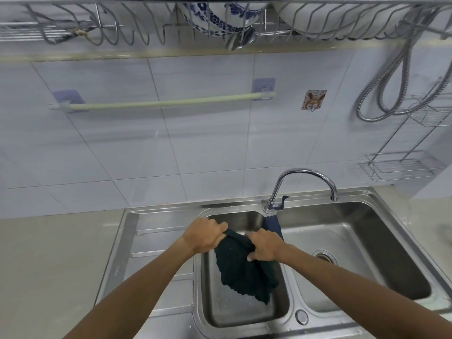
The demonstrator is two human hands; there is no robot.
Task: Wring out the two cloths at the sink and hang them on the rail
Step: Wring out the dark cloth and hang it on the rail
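The dark green cloth [244,267] hangs bunched and knobbly over the small basin [244,311] of the sink, its top edge twisted into a rope between both fists. The left hand [205,234] is closed tight on one end, the right hand [265,245] closed on the other. A blue cloth [272,222] drapes over the divider just behind the right hand, below the tap [303,185]. The pale green rail [161,102] sits bare on the tiles well above the sink.
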